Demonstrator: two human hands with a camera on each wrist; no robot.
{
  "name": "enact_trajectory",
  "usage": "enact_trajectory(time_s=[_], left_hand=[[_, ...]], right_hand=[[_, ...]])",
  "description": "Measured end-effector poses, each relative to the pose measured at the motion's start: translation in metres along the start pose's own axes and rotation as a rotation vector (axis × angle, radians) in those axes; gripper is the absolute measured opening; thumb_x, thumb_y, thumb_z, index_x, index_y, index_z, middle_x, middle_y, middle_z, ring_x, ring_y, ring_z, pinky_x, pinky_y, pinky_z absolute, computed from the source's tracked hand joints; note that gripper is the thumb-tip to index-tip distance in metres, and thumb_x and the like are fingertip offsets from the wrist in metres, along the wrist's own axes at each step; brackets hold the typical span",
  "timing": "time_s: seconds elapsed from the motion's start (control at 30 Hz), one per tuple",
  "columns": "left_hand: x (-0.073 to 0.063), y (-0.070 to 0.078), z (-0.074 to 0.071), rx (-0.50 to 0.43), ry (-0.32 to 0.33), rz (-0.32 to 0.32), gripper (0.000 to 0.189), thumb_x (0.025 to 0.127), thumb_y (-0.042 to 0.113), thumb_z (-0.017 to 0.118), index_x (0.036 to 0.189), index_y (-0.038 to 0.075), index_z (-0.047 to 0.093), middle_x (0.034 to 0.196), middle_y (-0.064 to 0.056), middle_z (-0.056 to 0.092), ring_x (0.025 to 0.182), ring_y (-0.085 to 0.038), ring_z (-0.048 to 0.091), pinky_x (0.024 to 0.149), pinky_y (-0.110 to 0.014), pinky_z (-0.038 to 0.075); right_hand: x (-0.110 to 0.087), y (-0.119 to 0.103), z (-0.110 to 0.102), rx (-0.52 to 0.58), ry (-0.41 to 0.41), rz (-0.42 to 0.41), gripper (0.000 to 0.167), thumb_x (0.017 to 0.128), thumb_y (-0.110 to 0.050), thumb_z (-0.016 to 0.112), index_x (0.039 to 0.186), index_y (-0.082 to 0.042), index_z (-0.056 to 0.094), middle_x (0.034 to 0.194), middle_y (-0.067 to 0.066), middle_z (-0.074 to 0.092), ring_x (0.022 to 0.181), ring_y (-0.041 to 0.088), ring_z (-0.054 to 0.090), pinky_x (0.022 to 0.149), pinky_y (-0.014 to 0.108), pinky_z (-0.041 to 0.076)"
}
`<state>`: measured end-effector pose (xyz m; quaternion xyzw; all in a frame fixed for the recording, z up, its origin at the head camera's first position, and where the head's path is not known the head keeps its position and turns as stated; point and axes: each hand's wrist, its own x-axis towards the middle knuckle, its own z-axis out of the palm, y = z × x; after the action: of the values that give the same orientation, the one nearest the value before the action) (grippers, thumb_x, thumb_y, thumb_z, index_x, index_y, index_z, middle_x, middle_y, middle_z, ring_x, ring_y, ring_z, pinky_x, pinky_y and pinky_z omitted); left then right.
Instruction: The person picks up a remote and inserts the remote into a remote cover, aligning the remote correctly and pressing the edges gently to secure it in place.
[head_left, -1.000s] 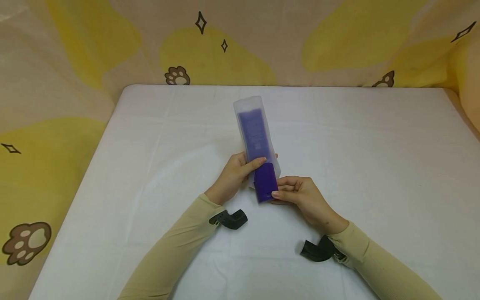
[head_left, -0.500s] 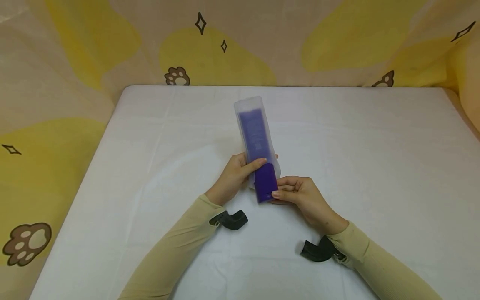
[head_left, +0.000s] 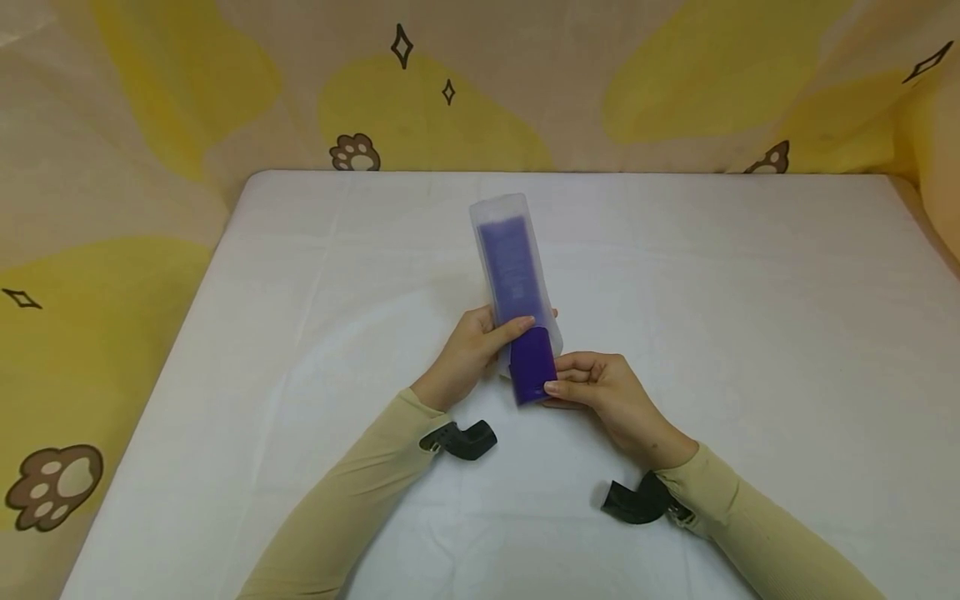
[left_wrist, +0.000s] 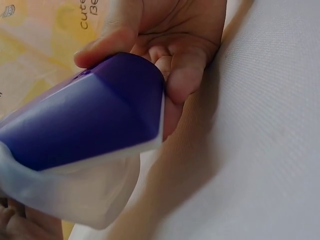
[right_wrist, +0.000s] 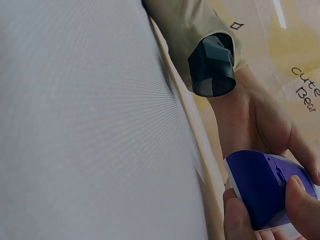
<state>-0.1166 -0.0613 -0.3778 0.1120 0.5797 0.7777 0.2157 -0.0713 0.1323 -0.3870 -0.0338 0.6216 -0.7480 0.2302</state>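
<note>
Purple bar-shaped device (head_left: 532,367) mid-desk, lifted off the white surface (head_left: 750,333), most of its length inside a frosted sleeve (head_left: 514,267). Closed tip of sleeve points just before 12 o'clock; bare purple end sticks out toward 6.

Left hand (head_left: 472,346) comes in from 8 o'clock: grip wrapped round the sleeve near its mouth, thumb on top. Right hand (head_left: 611,396), from 4 o'clock, has a narrow grip, pinching the purple end's corner.

Handling, my guess: device light, stiff, smooth, could slip; sleeve soft and bendy, likely to cling and pucker if squeezed. Best hold: purple end by its side edges, sleeve lightly at the mouth.

Room: desk spreads wide toward 3 and 9. Far edge lies past the tip at 12, patterned cloth (head_left: 480,117) beyond. Toward 6, the two wrists flank the way.
</note>
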Motion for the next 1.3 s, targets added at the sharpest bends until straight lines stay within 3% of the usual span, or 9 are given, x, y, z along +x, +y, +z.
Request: enact_trajectory(time_s=[1.3], left_hand=[[-0.0006,-0.0012,0.0026,0.015,0.008,0.013,0.036,0.096,0.007,0.053,0.129,-0.009,0.049,0.125,-0.021,0.058,0.116,-0.024,0.056,0.099,-0.032,0.043]], right_hand=[[-0.0008,0.001,0.002,0.016,0.045,-0.01,0.027,0.084,0.01,0.062,0.109,0.018,0.054,0.092,0.01,0.071,0.09,0.022,0.068,0.08,0.037,0.054]])
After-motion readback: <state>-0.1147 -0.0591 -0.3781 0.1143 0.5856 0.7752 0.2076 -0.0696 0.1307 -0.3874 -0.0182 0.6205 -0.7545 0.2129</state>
